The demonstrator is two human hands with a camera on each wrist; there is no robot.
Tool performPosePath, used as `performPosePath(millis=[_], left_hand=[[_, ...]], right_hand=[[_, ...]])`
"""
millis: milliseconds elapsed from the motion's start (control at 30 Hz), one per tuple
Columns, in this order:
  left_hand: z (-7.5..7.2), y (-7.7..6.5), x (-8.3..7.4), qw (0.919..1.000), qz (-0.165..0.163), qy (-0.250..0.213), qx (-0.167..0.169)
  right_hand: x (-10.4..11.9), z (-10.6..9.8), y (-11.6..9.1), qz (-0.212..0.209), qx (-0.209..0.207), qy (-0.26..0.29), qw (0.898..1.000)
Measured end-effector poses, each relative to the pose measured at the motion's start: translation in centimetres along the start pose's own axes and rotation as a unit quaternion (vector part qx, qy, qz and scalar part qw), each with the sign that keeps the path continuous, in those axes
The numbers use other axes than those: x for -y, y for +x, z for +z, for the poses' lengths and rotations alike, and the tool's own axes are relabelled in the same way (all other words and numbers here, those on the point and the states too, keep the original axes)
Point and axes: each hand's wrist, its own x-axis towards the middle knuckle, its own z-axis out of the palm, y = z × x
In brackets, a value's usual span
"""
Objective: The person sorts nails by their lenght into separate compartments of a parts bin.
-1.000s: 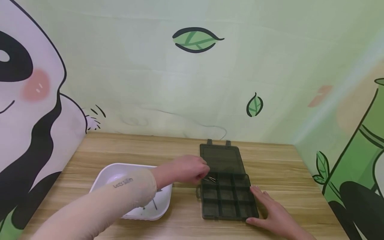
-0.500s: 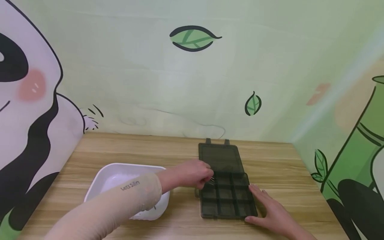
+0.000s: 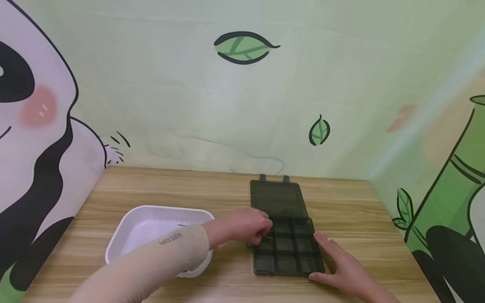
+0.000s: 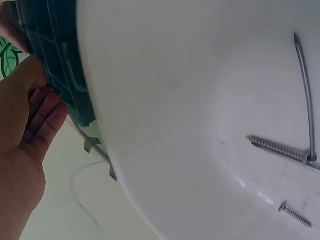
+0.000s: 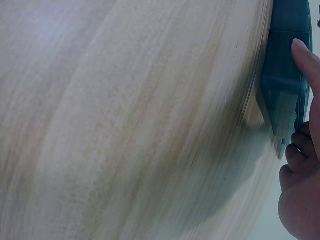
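Observation:
A dark see-through compartment box (image 3: pixel 286 243) lies on the table with its lid (image 3: pixel 278 195) folded back toward the wall. My left hand (image 3: pixel 250 227) is over the box's left compartments, fingers curled, pinching a thin nail-like metal piece (image 3: pixel 267 237). Its exact kind cannot be told, as the fingers hide most of it. At the box's right edge and front corner, my right hand (image 3: pixel 346 267) rests with fingers extended and thumb spread; its thumb (image 5: pixel 302 52) touches the front wall. Inside the white tray (image 4: pixel 150 100) are a long nail (image 4: pixel 305 90), a thick screw (image 4: pixel 277 149) and a small screw (image 4: pixel 295 214).
The white tray stands left of the box, partly under my left sleeve (image 3: pixel 151 256). A wood-grain table (image 3: pixel 333 206) carries everything. Behind it hangs a green printed backdrop (image 3: pixel 182 97), with a thin cable-like line near the table's back edge.
My left hand has moved slightly right and toward the near side, from the back left compartment to the middle left one, covering metal pieces seen earlier. The right hand stays put.

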Motion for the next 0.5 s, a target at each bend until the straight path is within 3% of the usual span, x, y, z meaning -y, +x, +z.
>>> performPosePath(millis=[167, 500], left_hand=[[0.37, 0.17, 0.05, 0.9999, -0.005, 0.010, 0.004], [0.91, 0.33, 0.03, 0.9994, 0.023, 0.021, -0.015]], right_hand=[[-0.03, 0.02, 0.02, -0.003, -0.001, -0.003, 1.000], [0.03, -0.02, 0.06, 0.004, 0.004, -0.001, 1.000]])
